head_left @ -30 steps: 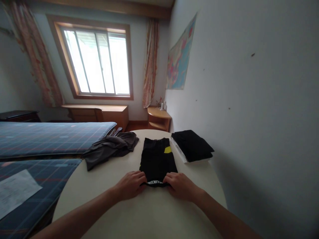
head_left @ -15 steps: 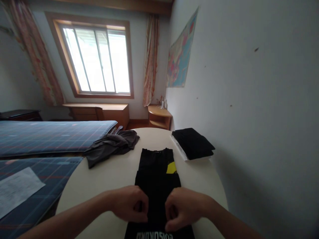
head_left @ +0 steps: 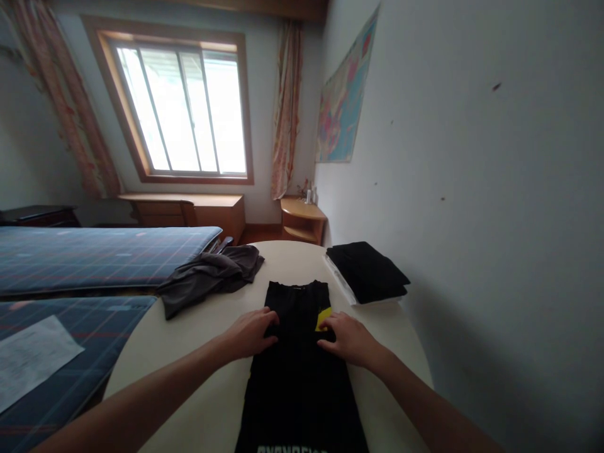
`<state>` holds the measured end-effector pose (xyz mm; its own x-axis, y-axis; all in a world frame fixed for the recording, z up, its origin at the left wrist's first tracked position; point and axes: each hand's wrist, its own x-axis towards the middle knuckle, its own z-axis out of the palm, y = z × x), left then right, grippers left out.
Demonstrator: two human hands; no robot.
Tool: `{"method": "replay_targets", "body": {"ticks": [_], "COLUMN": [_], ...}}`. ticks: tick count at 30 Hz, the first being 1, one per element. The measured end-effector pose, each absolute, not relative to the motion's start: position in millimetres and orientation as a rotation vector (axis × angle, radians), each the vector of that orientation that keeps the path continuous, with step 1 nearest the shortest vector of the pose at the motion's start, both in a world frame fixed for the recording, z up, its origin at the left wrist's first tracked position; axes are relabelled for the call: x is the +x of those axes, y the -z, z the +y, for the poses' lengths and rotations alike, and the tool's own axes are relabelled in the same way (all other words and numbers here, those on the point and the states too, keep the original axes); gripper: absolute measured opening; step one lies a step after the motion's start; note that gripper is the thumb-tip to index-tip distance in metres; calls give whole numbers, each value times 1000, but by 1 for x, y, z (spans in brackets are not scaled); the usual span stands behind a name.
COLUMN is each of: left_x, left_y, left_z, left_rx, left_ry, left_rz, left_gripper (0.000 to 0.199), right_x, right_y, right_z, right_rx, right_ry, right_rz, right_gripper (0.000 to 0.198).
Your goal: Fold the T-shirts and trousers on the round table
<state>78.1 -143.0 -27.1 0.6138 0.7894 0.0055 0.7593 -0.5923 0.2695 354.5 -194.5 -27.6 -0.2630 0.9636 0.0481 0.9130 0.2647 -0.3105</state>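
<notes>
A black T-shirt (head_left: 302, 384) lies lengthwise on the round cream table (head_left: 174, 384), narrowed to a strip with its neckline at the far end. Part of a yellow print shows near the collar, and pale lettering is cut off by the bottom of the view. A fold edge runs across the shirt below the collar. My left hand (head_left: 257, 330) is closed on the left end of that edge, fingers above and thumb below. Opposite it, my right hand (head_left: 350, 338) pinches the right end in the same way. Cloth between the fingertips is partly hidden.
Folded black clothes (head_left: 365, 270) are stacked on white material at the table's right, near the wall (head_left: 491, 264). A crumpled dark grey garment (head_left: 212, 274) hangs over the left edge. Plaid mattresses (head_left: 94, 258) stand to the left, one bearing a paper sheet (head_left: 38, 358).
Both hands have moved away from me, from the near part of the shirt up to the fold edge by the collar. Slightly less of the yellow print shows.
</notes>
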Motion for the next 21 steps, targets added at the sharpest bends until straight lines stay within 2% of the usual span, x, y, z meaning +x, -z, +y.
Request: {"method": "replay_targets", "body": {"ticks": [8,14,21], "left_x": [80,74,65], "left_y": [30,31,26], "left_z": [-146,-149,-147], "left_rx": [2510,2454,2353], "left_ry": [-196,-238,-342], "left_rz": [1229,1188,1171], "left_gripper": [32,34,31], "right_x": [356,357,366], "right_y": [28,28,18], "right_z": [-190,-191,-191], "right_rx": [-1684,-1742,-1655], "right_ry": [-557,-707,-816], "right_rz": [-2211,-2153,-2206], "right_gripper": [19,34,25]}}
